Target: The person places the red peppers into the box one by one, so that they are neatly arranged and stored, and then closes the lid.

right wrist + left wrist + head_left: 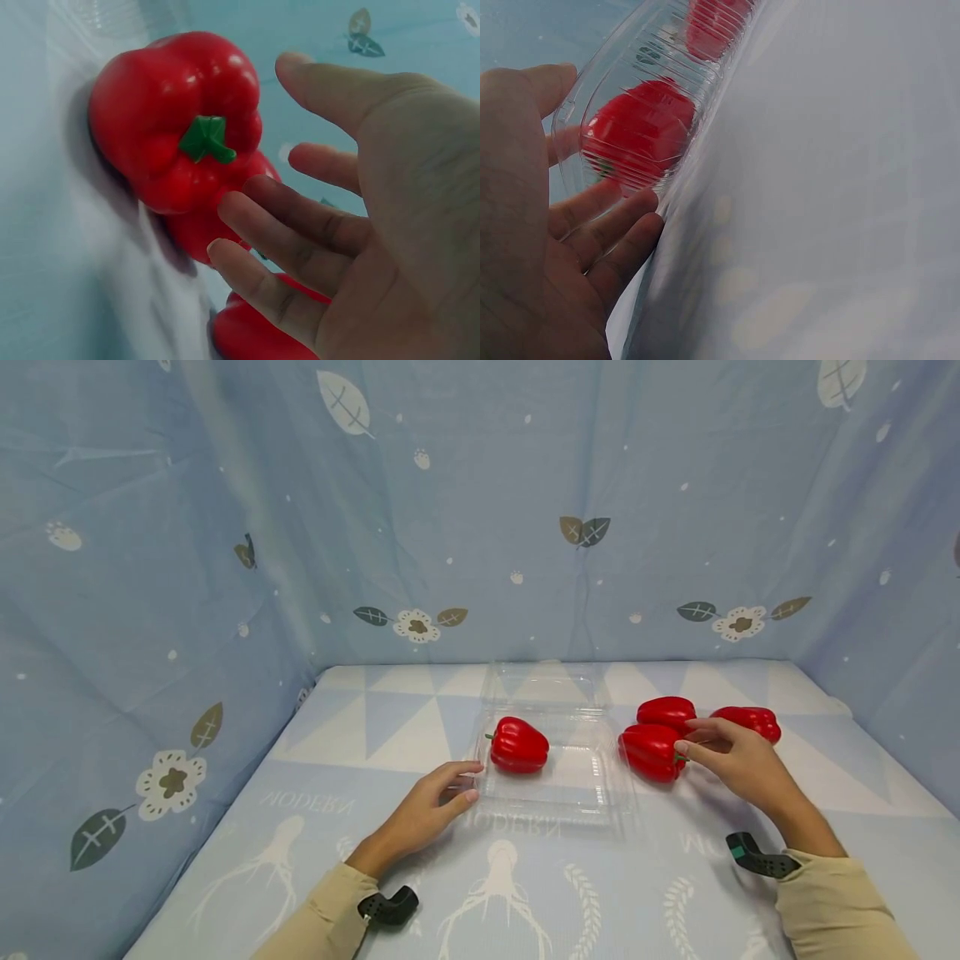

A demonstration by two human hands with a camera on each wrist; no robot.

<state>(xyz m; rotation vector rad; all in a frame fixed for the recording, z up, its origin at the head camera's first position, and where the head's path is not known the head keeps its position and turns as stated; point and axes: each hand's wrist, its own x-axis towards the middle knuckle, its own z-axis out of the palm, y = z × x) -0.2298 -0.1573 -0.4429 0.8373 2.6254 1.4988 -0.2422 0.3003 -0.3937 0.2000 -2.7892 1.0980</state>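
A clear plastic clamshell box [555, 797] lies with its lid [543, 681] folded back, away from me. Inside its left part sits one red bell pepper [519, 745], green stem to the left. My left hand [427, 810] is at the box's left side, fingers loosely extended along the wall and thumb near the rim. To the right of the box, my right hand [742, 772] reaches with spread fingers beside the stem of the nearest red bell pepper [648, 753]; the right wrist view shows a gap between thumb and this pepper [169, 112].
Behind the nearest pepper is another red bell pepper [666, 710], and one more bell pepper [756, 722] lies to the right, partly behind my right hand. A patterned cloth covers the table [315, 835]. Blue curtains [480, 485] stand behind and on both sides.
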